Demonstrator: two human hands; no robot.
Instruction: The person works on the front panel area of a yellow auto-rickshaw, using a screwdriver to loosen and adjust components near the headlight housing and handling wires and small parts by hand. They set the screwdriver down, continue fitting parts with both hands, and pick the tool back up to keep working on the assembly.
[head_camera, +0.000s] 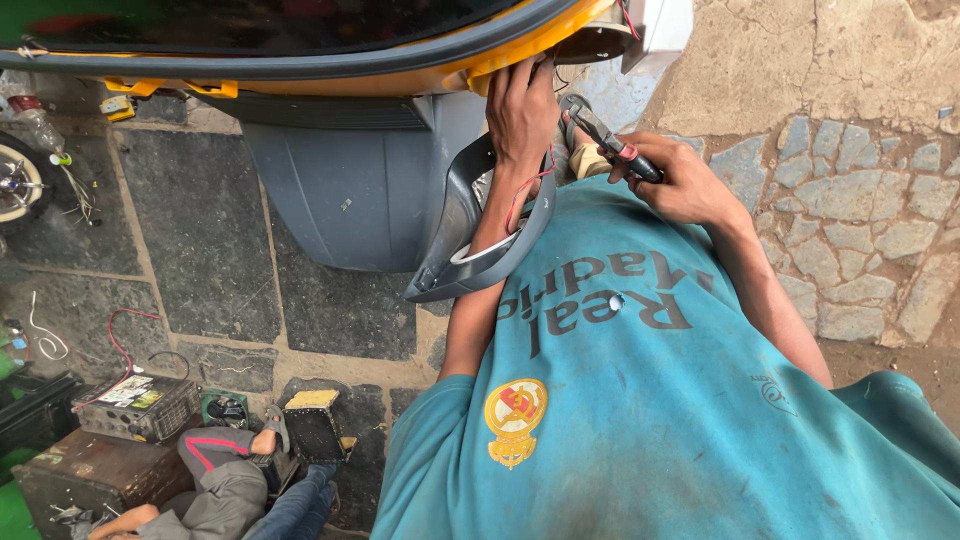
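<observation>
- The right hand (690, 185) is closed in a fist around the dark, red-trimmed handles of a pair of pliers (608, 137), squeezing them together.
- The pliers point up and to the left, and their metal nose lies near the gap between the vehicle's edge and the grey panel; whether the nose clamps anything cannot be told.
- The left hand (522, 105) reaches up with its fingers curled over the lower edge of the yellow vehicle body (500, 62), the fingertips hidden under that rim; it presses there and pinches no loose thing that can be seen.
- A thin red wire (520, 196) runs down along the left wrist and forearm.
- A curved grey trim piece (470, 262) hangs around the left forearm, just beside the wrist, its lower end dropping towards the paving.
- Behind the forearm stands the grey lower panel (350, 185) of the vehicle, under a dark rubber seal and glass at the top.
- The person's teal shirt (650, 420) fills the lower right, with a round yellow badge on it.
- The ground is dark stone paving (200, 250) on the left and rough cobbles (860, 220) on the right.
- At lower left sits a metal box with wires (135, 405) on the paving, and beside it another person's bent legs in grey and blue trousers (225, 490).
</observation>
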